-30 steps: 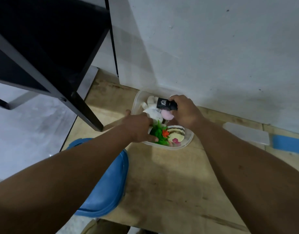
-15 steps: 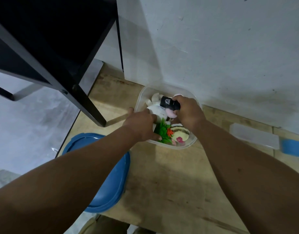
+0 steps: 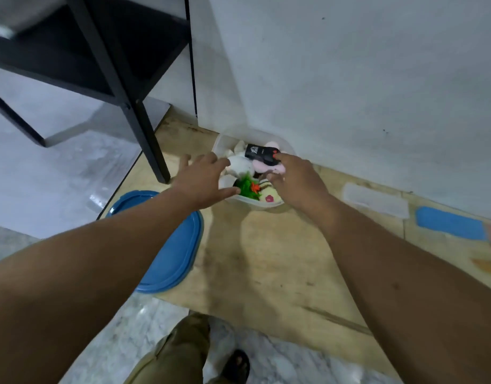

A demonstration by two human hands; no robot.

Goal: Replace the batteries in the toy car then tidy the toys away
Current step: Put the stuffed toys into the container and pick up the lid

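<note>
Both hands are open over the clear box (image 3: 222, 142) of toys: left hand (image 3: 201, 180) spread wide, right hand (image 3: 297, 178) touching the black toy (image 3: 259, 154).

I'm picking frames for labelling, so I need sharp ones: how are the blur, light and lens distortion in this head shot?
Head view: dim, bluish light; the left hand and right hand are smeared by motion, and the toys in the tub are soft. The wide lens bends the black frame and swells the forearms at the bottom edge. The floor at left shows pale glare.
</note>
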